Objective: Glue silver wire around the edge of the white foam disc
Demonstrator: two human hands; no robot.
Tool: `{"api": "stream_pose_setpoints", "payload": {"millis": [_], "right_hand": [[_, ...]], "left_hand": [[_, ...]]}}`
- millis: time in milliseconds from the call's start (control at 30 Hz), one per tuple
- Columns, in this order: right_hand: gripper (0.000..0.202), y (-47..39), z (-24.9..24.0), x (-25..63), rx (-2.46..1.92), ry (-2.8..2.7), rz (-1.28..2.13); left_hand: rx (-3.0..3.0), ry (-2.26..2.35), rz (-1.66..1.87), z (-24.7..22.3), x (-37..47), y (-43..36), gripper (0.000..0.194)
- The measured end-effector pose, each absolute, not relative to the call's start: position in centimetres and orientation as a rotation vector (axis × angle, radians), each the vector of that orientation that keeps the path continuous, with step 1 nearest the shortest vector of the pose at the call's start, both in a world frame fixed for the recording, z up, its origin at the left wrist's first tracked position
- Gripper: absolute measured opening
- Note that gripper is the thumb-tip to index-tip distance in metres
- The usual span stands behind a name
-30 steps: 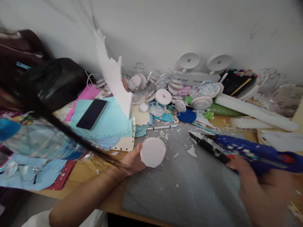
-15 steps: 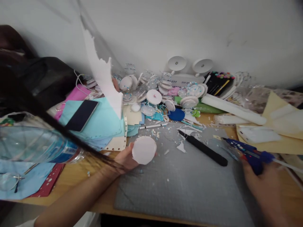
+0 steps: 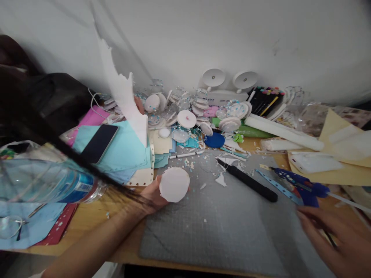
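My left hand [image 3: 155,197] is closed around the edge of a white round foam disc [image 3: 174,184], its flat face turned up toward me. The disc is held above the grey cutting mat [image 3: 232,231]. At the right, a blue hot glue gun [image 3: 307,189] lies on its side with a white glue stick out of its back. Just below its handle is my right hand [image 3: 333,239], off the gun, with thumb and fingers parted. A thin dark item shows in the gap between them, and I cannot make out what it is. A black craft knife [image 3: 249,180] rests on the mat.
Several white discs with beaded wire [image 3: 186,119] crowd along the wall. A torn white foam sheet [image 3: 127,96] leans at the left near a phone [image 3: 100,143] and a water bottle [image 3: 55,181]. A blue dotted strip [image 3: 278,186] lies beside the glue gun.
My right hand has let go of the glue gun and moved down toward me. The blue dotted strip now shows more plainly. My left hand still holds the foam disc in about the same place.
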State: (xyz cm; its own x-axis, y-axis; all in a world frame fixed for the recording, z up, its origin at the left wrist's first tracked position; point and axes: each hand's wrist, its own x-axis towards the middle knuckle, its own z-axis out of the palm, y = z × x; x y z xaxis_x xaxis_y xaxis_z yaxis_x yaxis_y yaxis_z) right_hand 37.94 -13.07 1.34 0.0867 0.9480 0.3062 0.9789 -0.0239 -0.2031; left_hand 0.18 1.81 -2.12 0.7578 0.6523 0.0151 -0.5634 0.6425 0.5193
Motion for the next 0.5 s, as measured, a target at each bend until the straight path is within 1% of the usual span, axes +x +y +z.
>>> {"api": "stream_pose_setpoints", "payload": {"millis": [33, 100, 233, 267, 300, 433, 500], "right_hand": [[0.018, -12.0, 2.0, 36.0, -1.911, -2.038, -0.191], [0.025, -9.2, 2.9, 32.3, -1.672, -2.244, -0.3], [0.029, -3.5, 2.7, 27.5, -1.427, -2.585, -0.224], [0.03, -2.3, 2.4, 26.9, -1.425, -2.634, -0.218], [0.03, -1.2, 2.0, 26.6, -1.454, -2.671, -0.204], [0.013, 1.5, 1.3, 26.4, -1.553, -2.713, -0.152], [0.011, 2.0, 1.5, 26.6, -1.55, -2.698, -0.147]], "left_hand": [[0.536, 0.18, 0.693, -2.1, 0.2, 1.8, 0.052], [0.554, 0.185, 0.687, -2.1, 0.2, 1.7, 0.052], [0.593, 0.227, 0.71, -2.1, 0.1, 1.7, 0.058], [0.596, 0.238, 0.708, -2.1, 0.1, 1.8, 0.06], [0.596, 0.245, 0.702, -2.1, 0.1, 1.8, 0.061], [0.604, 0.241, 0.667, -1.5, 0.1, 1.7, 0.063], [0.595, 0.227, 0.655, -1.2, 0.1, 1.6, 0.061]]}}
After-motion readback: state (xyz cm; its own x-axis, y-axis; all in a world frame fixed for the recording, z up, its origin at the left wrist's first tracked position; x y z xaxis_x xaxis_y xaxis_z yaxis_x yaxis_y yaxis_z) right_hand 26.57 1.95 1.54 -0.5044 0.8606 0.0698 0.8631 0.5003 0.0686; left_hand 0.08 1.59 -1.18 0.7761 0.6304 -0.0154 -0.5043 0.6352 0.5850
